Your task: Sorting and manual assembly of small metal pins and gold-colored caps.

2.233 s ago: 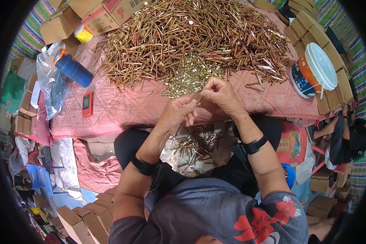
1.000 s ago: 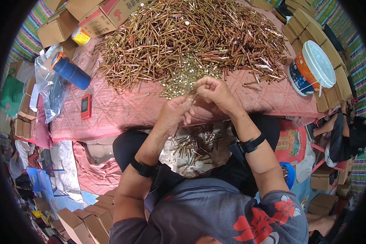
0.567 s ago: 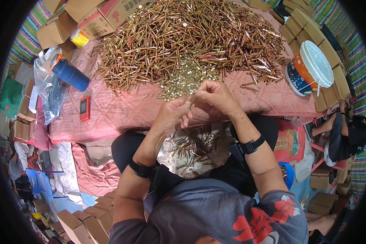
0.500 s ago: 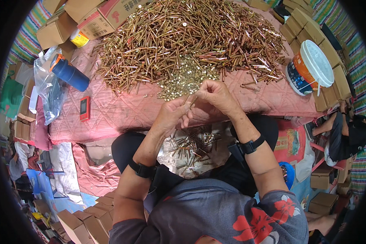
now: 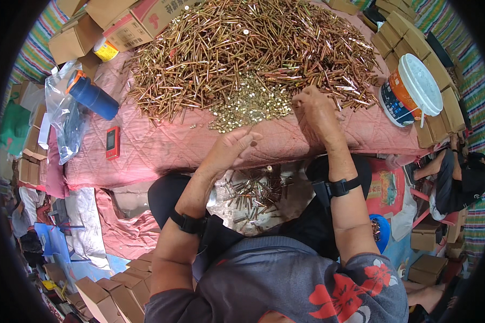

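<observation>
My left hand [image 5: 233, 146] is over the near edge of the pink quilted cloth, its thumb and fingers closed together. Whatever it pinches is too small to make out. Up and to the right, my right hand [image 5: 317, 111] has its fingers curled in at the near edge of a heap of brass-coloured metal rods [image 5: 210, 59]. Its fingertips are partly hidden, and I cannot tell what they hold. Between the hands and the heap lies a patch of small shiny metal pieces [image 5: 248, 105]. Below, between my knees, several loose rods [image 5: 253, 199] lie on a pale sheet.
The pink cloth [image 5: 172, 145] covers the work surface. At left are a blue tumbler [image 5: 93, 97], a plastic bag [image 5: 64, 116] and a small red device [image 5: 112, 143]. On the right stand a white-lidded bucket [image 5: 409, 89] and cardboard boxes [image 5: 439, 121]. Another person [image 5: 463, 183] sits far right.
My hands were together with a metal rod between their fingers. Now they are apart: the right has moved right and up to the heap. A small round piece now shows above the rods between my knees.
</observation>
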A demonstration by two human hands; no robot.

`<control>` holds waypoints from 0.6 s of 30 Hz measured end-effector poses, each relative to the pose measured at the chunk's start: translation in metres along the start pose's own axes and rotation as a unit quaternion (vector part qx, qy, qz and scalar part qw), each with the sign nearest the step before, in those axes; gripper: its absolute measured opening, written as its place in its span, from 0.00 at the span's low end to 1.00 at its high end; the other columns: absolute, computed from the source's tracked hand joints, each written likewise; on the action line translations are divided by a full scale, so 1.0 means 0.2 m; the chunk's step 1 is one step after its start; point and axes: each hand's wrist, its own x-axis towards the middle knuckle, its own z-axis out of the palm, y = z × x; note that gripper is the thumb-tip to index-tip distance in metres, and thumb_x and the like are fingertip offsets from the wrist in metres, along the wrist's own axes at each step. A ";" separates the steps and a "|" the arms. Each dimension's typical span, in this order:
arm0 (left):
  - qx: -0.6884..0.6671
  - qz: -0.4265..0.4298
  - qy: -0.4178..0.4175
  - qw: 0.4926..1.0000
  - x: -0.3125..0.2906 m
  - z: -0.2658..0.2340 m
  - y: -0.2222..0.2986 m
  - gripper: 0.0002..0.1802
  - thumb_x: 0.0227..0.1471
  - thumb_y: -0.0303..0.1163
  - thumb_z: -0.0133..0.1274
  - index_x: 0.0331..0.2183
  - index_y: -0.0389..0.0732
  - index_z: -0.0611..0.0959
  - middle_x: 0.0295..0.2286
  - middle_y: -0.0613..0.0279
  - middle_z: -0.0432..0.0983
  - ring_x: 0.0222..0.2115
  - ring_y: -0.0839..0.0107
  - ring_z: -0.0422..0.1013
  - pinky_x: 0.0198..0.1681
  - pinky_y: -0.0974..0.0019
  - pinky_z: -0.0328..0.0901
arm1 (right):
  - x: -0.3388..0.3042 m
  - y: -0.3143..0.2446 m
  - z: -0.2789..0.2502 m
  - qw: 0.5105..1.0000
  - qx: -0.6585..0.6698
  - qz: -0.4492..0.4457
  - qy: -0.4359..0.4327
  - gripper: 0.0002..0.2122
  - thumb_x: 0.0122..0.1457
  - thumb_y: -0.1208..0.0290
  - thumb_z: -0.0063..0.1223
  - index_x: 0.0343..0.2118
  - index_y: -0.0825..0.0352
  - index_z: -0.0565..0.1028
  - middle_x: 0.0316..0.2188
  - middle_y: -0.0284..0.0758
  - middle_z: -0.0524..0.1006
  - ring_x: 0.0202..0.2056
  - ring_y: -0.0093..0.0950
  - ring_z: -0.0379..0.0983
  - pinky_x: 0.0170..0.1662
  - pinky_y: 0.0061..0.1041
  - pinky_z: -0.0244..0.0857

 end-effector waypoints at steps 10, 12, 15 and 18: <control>-0.120 0.000 0.022 0.993 -0.01 -0.05 -0.01 0.16 0.60 0.33 0.43 0.45 0.32 0.72 0.24 0.69 0.68 0.17 0.86 0.54 0.18 0.82 0.49 | 0.04 -0.08 0.02 0.987 0.146 0.059 0.021 0.05 0.53 0.80 0.52 0.32 0.66 0.72 0.29 0.35 0.73 0.30 0.30 0.72 0.32 0.26 0.66; -0.085 0.028 0.030 0.996 0.00 -0.02 0.00 0.16 0.59 0.33 0.45 0.45 0.33 0.72 0.24 0.66 0.71 0.15 0.86 0.54 0.17 0.83 0.50 | 0.02 -0.11 0.03 0.931 0.332 0.151 -0.009 0.04 0.56 0.79 0.51 0.34 0.67 0.71 0.28 0.35 0.74 0.28 0.27 0.73 0.30 0.22 0.66; -0.040 0.050 0.037 0.997 0.01 -0.01 -0.02 0.15 0.58 0.33 0.47 0.44 0.34 0.73 0.27 0.61 0.76 0.14 0.87 0.56 0.17 0.83 0.51 | 0.00 -0.14 0.08 0.780 0.587 0.214 -0.034 0.04 0.61 0.75 0.48 0.37 0.68 0.68 0.28 0.36 0.76 0.25 0.21 0.74 0.27 0.16 0.68; 0.002 0.060 0.048 0.997 0.02 0.00 -0.06 0.15 0.58 0.33 0.48 0.43 0.35 0.74 0.28 0.58 0.77 0.15 0.87 0.58 0.17 0.83 0.52 | 0.00 -0.20 0.11 0.700 0.674 0.225 -0.069 0.05 0.61 0.73 0.49 0.36 0.68 0.68 0.29 0.37 0.77 0.30 0.24 0.77 0.33 0.19 0.73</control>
